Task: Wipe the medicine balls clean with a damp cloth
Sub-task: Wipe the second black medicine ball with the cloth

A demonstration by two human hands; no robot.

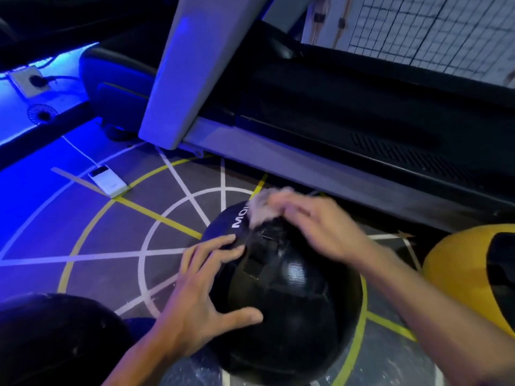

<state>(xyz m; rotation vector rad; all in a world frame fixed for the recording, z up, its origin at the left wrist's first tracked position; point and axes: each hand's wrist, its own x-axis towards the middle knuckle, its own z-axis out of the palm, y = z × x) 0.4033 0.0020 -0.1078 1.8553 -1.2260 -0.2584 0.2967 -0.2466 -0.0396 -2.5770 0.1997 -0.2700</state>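
Note:
A large black medicine ball (292, 302) with white lettering rests on the floor in front of me. My left hand (206, 285) lies flat on its left side with fingers spread, holding nothing. My right hand (315, 218) presses a pale, blurred cloth (262, 208) against the ball's far top. A second black ball (55, 338) sits at the lower left. At the right edge lies a yellow and black ball (471, 271).
A treadmill (334, 112) with a grey upright runs across the back, close behind the ball. A white phone-like device (107, 181) on a cable lies on the floor at left. The grey floor (111, 240) carries white and yellow lines. Blue light glows at left.

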